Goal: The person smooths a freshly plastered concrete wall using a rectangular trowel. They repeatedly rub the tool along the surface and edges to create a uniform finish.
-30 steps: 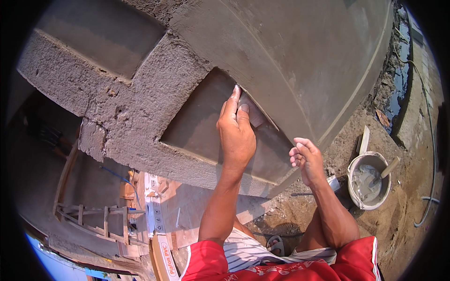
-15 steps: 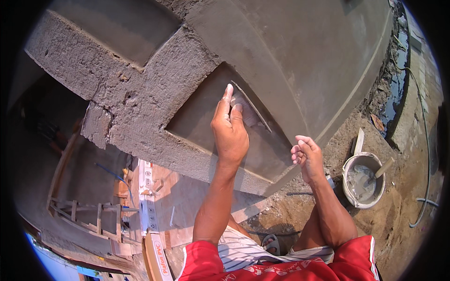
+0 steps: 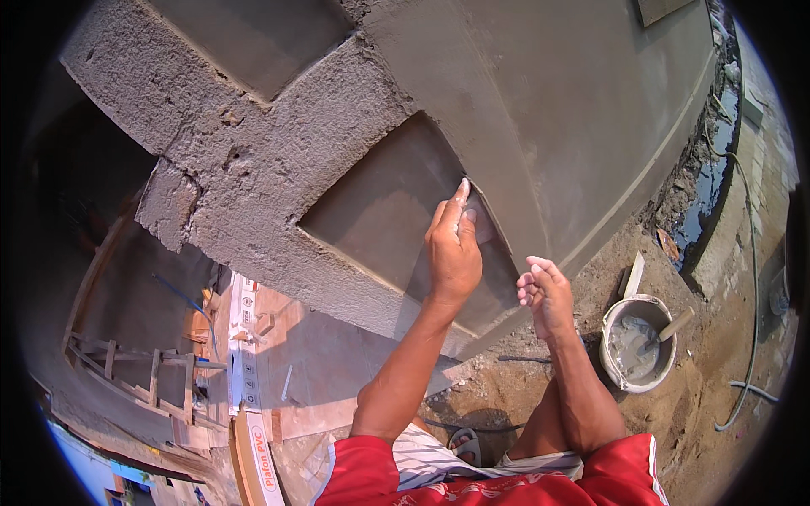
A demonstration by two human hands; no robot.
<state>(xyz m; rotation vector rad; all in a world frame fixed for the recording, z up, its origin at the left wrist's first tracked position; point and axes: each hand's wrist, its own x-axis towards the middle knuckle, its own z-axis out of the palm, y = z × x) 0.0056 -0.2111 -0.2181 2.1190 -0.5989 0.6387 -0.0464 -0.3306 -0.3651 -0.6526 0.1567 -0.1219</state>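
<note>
In my left hand (image 3: 454,261) is a thin, flat smoothing blade (image 3: 492,226), pressed close along the right side of a four-sided recess (image 3: 371,215) in grey plasterwork. My index finger stretches up along the blade; the other fingers close on it, and much of the blade is hidden. Pale paste coats the fingertips. My right hand (image 3: 547,295) hovers by the recess's lower right corner, fingers loosely curled and thumb apart, with nothing visible in it. A smooth plastered face (image 3: 582,126) spreads to the right; rough concrete (image 3: 278,152) borders the recess on the left.
Right of my right arm stands a bucket (image 3: 605,354) of grey paste with a wooden-handled tool (image 3: 675,325) in it. A strip of wood (image 3: 631,276) leans behind it. A hose (image 3: 755,278) trails along the right. Long cartons (image 3: 261,464) and a wooden ladder (image 3: 152,379) lie lower left.
My left hand and the blade have moved right and slightly down, up against the recess's right side. My right hand stays near the corner. The view has shifted a little.
</note>
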